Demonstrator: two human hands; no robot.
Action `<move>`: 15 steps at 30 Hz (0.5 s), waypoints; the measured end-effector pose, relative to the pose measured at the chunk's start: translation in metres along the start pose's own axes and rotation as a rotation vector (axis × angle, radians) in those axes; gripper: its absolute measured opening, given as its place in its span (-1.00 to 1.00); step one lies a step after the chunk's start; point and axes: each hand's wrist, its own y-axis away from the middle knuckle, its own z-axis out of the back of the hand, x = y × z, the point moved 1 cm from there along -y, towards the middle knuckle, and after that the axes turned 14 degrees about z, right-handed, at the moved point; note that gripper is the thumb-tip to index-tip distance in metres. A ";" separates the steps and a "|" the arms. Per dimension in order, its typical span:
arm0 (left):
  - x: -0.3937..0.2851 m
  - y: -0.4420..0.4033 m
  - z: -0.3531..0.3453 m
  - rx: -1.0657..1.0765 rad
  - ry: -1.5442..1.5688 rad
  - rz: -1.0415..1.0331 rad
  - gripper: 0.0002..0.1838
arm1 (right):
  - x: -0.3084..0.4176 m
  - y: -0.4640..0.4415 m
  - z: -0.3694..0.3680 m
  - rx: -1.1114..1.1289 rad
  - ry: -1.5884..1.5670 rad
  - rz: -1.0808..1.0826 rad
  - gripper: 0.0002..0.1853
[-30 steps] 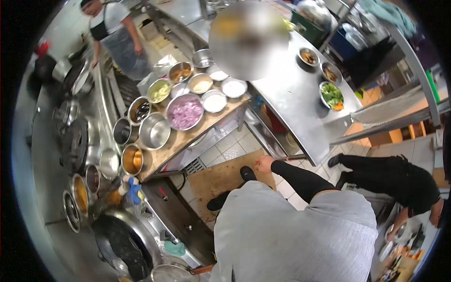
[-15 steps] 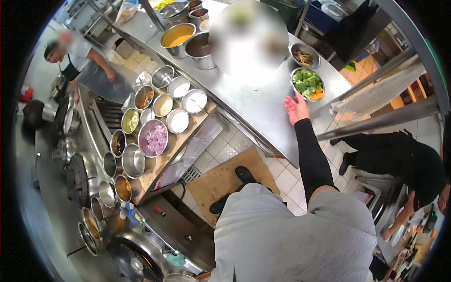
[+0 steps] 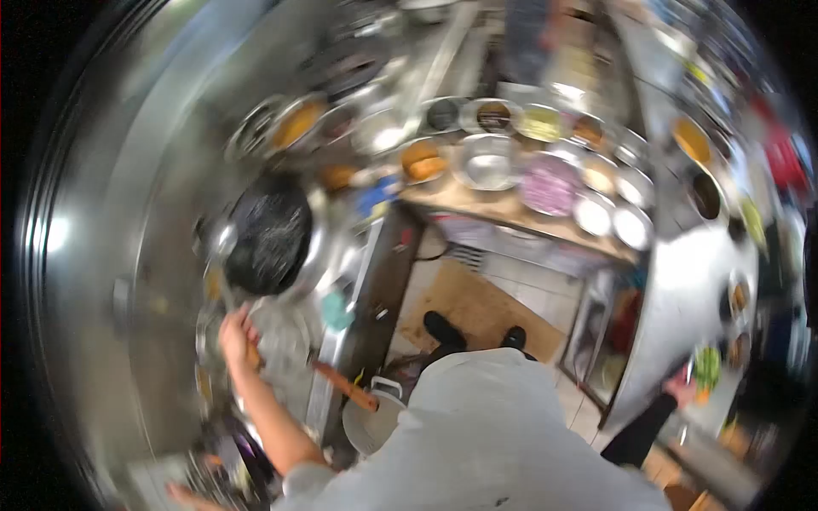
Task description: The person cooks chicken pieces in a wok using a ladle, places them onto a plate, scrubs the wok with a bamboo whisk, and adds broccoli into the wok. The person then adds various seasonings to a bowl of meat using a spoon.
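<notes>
My left hand (image 3: pixel 237 336) is closed at the near side of a dark wok (image 3: pixel 271 234) on the stove. Something orange-brown shows at its fingers, perhaps a handle, but blur hides what it is. Far to the right, my right hand (image 3: pixel 679 389) is at the near end of a bowl of broccoli and carrot (image 3: pixel 706 368) on the steel counter (image 3: pixel 682 294). Its fingers appear closed on the rim, though the picture is smeared there. Beside my left forearm, a wooden handle (image 3: pixel 345 387) lies above a white pot (image 3: pixel 366 430).
A wooden shelf (image 3: pixel 486 200) carries several steel bowls, among them chopped purple onion (image 3: pixel 550 183) and white powders. A teal cloth (image 3: pixel 337 311) lies on the stove edge. Another person's hand (image 3: pixel 189 498) shows at bottom left. A brown mat (image 3: pixel 477 311) is underfoot.
My view has swung left towards the stove. My left hand has come into view beside the wok. My right hand, open by the broccoli bowl before, now appears closed on its rim.
</notes>
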 end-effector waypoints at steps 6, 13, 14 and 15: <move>-0.003 0.000 0.030 -0.096 0.080 0.039 -0.79 | 0.134 0.024 0.001 -0.294 -1.255 -0.589 -0.72; 0.022 -0.023 0.087 -0.124 0.190 0.116 -0.82 | 0.424 0.106 -0.003 0.472 -1.505 -0.078 -0.82; 0.029 -0.025 0.096 -0.103 0.220 0.098 -0.81 | 0.485 0.126 0.009 0.631 -1.564 -0.082 -0.81; 0.031 -0.025 0.103 -0.117 0.233 0.111 -0.81 | 0.535 0.146 0.013 0.725 -1.490 -0.073 -0.74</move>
